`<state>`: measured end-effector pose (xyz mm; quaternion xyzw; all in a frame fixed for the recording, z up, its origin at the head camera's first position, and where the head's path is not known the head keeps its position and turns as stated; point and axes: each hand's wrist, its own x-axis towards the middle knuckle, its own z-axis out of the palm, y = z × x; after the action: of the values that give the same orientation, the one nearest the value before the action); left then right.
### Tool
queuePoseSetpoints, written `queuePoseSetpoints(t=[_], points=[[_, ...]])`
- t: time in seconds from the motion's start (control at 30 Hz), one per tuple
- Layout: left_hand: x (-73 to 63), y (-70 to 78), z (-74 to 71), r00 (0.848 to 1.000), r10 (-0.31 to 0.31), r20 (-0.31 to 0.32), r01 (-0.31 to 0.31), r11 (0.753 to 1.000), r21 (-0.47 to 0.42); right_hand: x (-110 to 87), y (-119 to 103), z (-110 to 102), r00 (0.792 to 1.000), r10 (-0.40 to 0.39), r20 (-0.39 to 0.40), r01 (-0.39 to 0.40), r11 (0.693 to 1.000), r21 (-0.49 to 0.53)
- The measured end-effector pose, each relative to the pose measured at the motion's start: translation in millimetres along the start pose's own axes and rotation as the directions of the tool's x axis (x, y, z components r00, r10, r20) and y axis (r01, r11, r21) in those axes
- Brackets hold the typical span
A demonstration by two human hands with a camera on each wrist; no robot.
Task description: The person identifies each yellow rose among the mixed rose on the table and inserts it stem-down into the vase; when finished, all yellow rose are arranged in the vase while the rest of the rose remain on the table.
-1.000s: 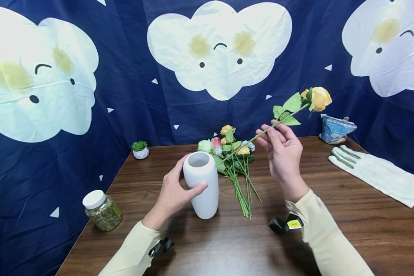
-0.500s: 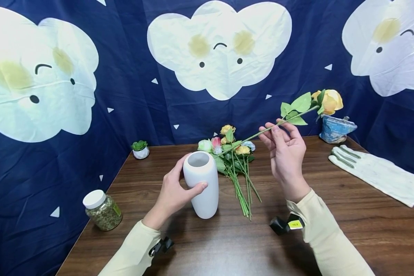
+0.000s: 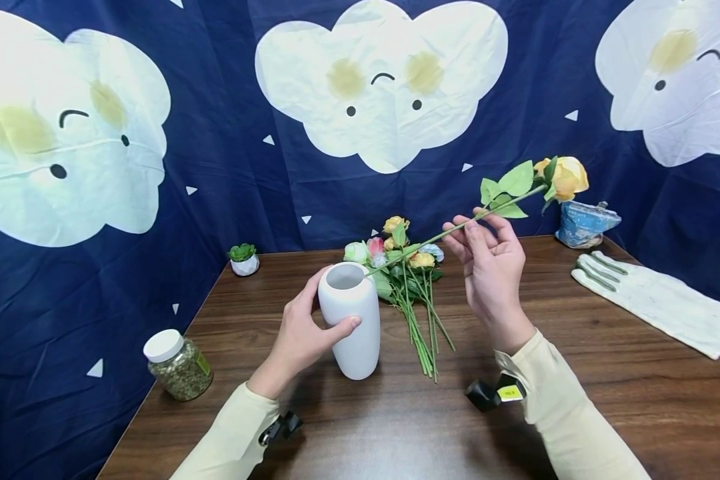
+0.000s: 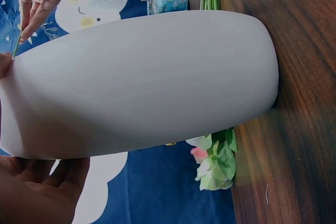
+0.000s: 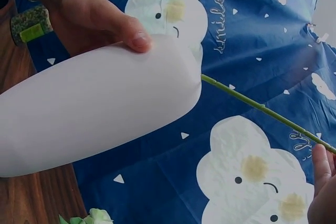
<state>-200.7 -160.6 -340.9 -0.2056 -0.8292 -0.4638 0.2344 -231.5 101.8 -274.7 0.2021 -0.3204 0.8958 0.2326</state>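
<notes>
My left hand [image 3: 305, 331] grips a white vase [image 3: 358, 337] around its upper part, thumb across the front. The vase stands upright on the wooden table. Up to the right, my right hand [image 3: 493, 270] pinches the green stem of a yellow rose [image 3: 567, 179] between thumb and fingers. The rose slants, bloom high at the right, and the stem's lower end is right at the vase's rim. In the right wrist view the stem [image 5: 262, 107] meets the vase mouth. Behind the vase lies a bunch of mixed flowers [image 3: 423, 260], stems pointing toward me.
A lidded jar of dried green bits [image 3: 181, 367] stands at the left edge. A small potted succulent [image 3: 243, 260] is at the back left. On the right are a white glove [image 3: 660, 300] and a blue pouch [image 3: 586, 225]. A blue cloud-print curtain [image 3: 228, 167] hangs behind.
My right hand went slightly up and right with the rose, then back left, bringing the stem's end from beside the vase to its rim. The left hand and vase stay put.
</notes>
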Motion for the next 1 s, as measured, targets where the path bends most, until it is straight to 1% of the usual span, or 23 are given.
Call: queuePoseSetpoints(t=[0.27,0.47,0.73,1.0], points=[[0.4,-0.5,-0.7,1.0,-0.003,0.006,0.003,1.0,-0.004,-3.4,4.2,4.2,1.0,0.01,0.016,-0.01,0.999,-0.039],[0.6,0.0,-2.1,1.0,-0.004,0.007,0.005,1.0,-0.011,-6.3,6.0,9.6,0.999,-0.006,0.031,0.008,0.998,-0.067],[0.3,0.4,-3.7,1.0,-0.003,-0.001,0.003,1.0,-0.007,-12.3,11.1,14.5,0.997,0.01,0.081,-0.004,0.997,-0.079],[-0.7,-0.8,-0.9,1.0,0.01,0.001,-0.01,1.0,-0.005,-16.6,13.4,14.5,0.997,0.016,0.082,-0.006,0.994,-0.113]])
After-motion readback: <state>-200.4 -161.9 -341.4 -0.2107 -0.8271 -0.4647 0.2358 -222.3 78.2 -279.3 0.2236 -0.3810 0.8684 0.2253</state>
